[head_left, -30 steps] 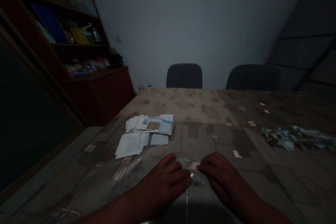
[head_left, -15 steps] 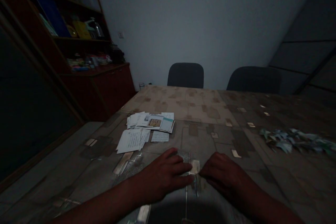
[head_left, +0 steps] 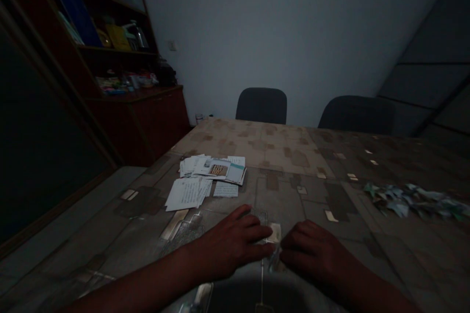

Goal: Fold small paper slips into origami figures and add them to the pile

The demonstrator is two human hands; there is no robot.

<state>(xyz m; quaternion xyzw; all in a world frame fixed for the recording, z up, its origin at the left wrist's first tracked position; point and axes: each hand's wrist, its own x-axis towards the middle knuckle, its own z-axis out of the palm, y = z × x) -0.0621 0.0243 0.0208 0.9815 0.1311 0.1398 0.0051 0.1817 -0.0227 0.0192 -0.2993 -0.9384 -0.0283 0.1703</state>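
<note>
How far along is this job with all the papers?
Partway, it looks like. Done: the papers lie in piles, away from the hands. In hand: the left hand and right hand meet around a small pale scrap. Left: the heap of blue-green scraps lies loose on the right, with no hand near it.

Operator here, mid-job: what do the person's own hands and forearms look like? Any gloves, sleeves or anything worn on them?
Both are bare. The left hand and right hand wear no gloves, and the left forearm and right forearm show no sleeve within view. No watch, ring or band can be made out, though the light is dim.
</note>
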